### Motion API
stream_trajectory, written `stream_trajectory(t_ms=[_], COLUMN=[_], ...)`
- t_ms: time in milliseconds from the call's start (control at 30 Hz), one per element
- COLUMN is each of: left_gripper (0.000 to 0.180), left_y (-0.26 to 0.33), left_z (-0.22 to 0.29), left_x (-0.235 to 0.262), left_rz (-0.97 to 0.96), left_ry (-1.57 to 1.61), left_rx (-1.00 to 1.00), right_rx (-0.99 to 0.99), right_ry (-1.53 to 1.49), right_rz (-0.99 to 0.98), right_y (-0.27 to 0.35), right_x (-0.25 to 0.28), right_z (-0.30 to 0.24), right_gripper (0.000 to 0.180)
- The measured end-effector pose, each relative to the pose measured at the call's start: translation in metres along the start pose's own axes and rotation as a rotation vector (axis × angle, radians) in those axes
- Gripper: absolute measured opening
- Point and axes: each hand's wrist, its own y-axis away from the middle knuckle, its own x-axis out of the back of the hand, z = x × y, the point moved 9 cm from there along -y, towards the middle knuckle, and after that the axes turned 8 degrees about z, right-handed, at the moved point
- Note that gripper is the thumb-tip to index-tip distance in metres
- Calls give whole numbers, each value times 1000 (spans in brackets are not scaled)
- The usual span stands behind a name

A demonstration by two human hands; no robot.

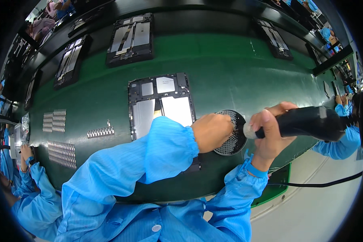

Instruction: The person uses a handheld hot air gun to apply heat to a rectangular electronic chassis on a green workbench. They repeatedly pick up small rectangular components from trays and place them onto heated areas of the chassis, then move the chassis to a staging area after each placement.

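Note:
My left hand (213, 132) reaches over the left side of a round black tray (231, 147) with many small holes. Its fingers are curled closed, and anything between the fingertips is hidden. To the right of the tray, my right hand (270, 141) grips a black electric screwdriver (306, 123), held roughly level with its whitish end toward the tray. Left of the tray lies an opened tablet-like device (173, 105) with silver panels in a black frame. My left forearm covers its lower part.
Strips of small parts (61, 153) and a shorter strip (101, 132) lie on the green table (222, 68). More opened devices (131, 38) stand along the back. A black cable (322, 184) runs at lower right, near a green bin (284, 177). Co-workers' blue sleeves (42, 201) show at both sides.

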Motion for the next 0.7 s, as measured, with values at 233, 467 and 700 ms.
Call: stream_trajectory(t_ms=[233, 467, 700], left_gripper=[32, 40, 32], left_y=[23, 90, 169], left_z=[34, 36, -33], left_x=[9, 102, 176], left_rz=[-45, 233, 585], left_ry=[-185, -28, -86], left_rx=[-181, -206, 191], right_rx=[2, -47, -48], right_ry=[-42, 62, 102], right_rz=[22, -32, -73], right_y=[-11, -12, -6], right_x=[1, -17, -34], right_z=[2, 35, 48], right_gripper=[40, 34, 33])
